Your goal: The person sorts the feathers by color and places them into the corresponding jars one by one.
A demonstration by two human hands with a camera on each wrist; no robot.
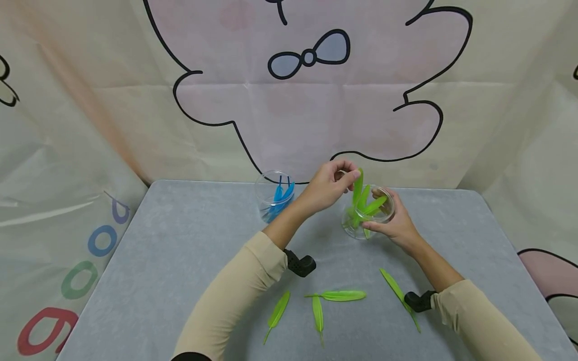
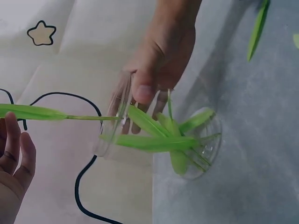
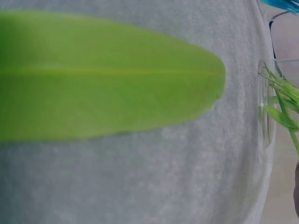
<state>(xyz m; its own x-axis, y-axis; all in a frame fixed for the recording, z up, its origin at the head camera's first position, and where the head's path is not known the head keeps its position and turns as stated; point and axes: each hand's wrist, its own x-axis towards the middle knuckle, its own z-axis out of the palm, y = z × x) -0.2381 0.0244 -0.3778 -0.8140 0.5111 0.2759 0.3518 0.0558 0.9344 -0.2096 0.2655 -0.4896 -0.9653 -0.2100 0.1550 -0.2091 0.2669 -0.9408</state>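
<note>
In the head view, my left hand [image 1: 328, 184] pinches a green feather [image 1: 358, 186] near its top, over a clear jar [image 1: 391, 206]. The left wrist view shows this feather [image 2: 35, 113] with its quill tip at the jar's mouth. My right hand [image 1: 399, 224] grips the jar from the right side, thumb toward the front and the other fingers partly hidden behind it. Several green feathers [image 2: 154, 143] stand inside at different angles. A loose green feather [image 1: 394, 285] lies beside the right wrist; it looks large in the right wrist view.
A second clear jar [image 1: 263, 203] with blue feathers [image 1: 279, 198] stands at the table's back edge, left of the left hand. Three more green feathers lie at the front: one [image 1: 279, 311] slanted, one [image 1: 345, 296] crosswise, another [image 1: 318, 313] below it. A printed cloth [image 1: 217, 100] hangs behind the grey table [image 1: 180, 240].
</note>
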